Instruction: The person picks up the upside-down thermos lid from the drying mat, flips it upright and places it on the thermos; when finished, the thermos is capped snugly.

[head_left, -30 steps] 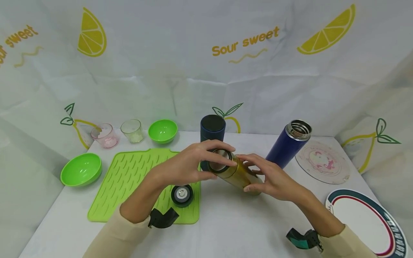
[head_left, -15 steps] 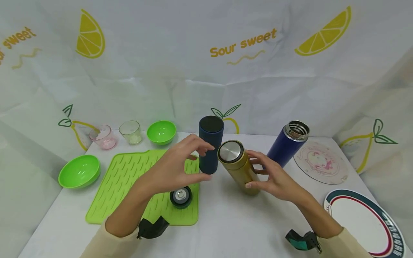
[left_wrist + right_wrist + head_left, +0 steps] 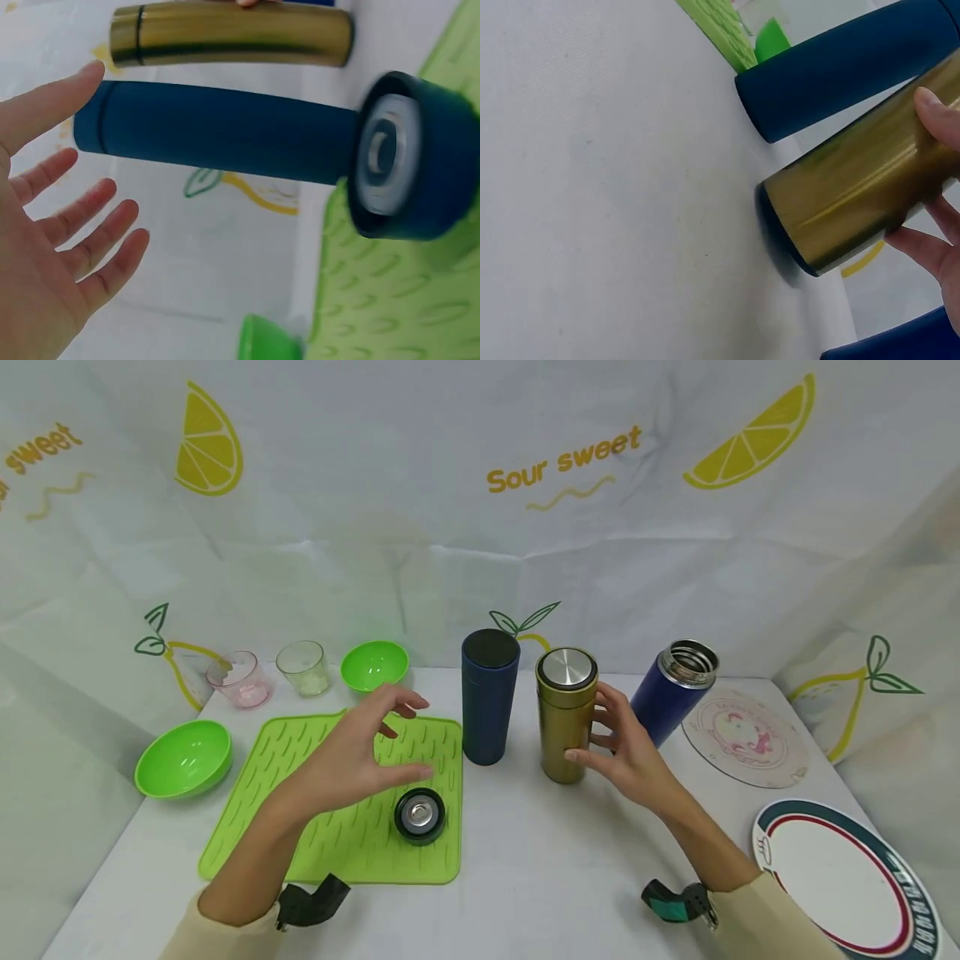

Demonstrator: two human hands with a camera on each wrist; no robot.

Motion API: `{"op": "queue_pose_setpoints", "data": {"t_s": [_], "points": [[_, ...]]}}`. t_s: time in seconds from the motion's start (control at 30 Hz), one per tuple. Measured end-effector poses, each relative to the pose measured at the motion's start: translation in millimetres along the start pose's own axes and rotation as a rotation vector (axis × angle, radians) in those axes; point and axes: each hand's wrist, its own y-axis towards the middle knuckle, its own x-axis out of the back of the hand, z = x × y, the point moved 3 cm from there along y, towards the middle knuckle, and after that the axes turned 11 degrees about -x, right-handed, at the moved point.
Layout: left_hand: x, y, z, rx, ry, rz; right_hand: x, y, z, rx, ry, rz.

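Right now, white cloth covers the worktop (image 3: 540, 877), and along its far edge rises a white sheet (image 3: 420, 468) printed with lemons and the words "Sour sweet". On the left half lies a green mat (image 3: 337, 860), a dark lid (image 3: 420, 815) sitting underside up near its near right corner. Over that mat is the left hand (image 3: 356, 756), thumb and fingers spread wide, well apart from the bottles. And the right hand (image 3: 632, 760) has the gold bottle (image 3: 562, 718), fingers and thumb around its side! Upright it looks, right of the mat towards the far edge; whether the base rests fully on the cloth, I can't tell. Close on its left stands a navy bottle (image 3: 487, 710), just off the mat's right edge. Over to the right, an uncapped blue bottle (image 3: 663, 706) stands past the hand, a pink disc (image 3: 742, 735) fills the far right corner, and a white plate (image 3: 840, 881) hugs the right edge. From mat to plate, a broad stretch of cloth runs towards the near side. Far left, two glasses (image 3: 307, 672) and two green bowls (image 3: 182, 768) line the edges.
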Motion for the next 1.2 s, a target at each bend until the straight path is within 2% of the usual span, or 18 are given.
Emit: {"op": "queue_pose_setpoints", "data": {"t_s": [0.17, 0.43, 0.87, 1.2], "points": [[-15.8, -8.5, 25.0, 0.092, -0.099, 0.066, -3, 7, -5, 0.003, 0.085, -0.034], [-34.9, -18.4, 50.0, 0.147, -0.146, 0.133, -4, 13, -11, 0.012, 0.191, -0.043], [-51.2, -32.0, 63.0, 0.172, -0.085, 0.28, -3, 15, -16, 0.021, 0.233, 0.01], [-57.3, -35.7, 62.0, 0.11, -0.026, 0.359, -4, 14, -17, 0.018, 0.228, 0.014]]}}
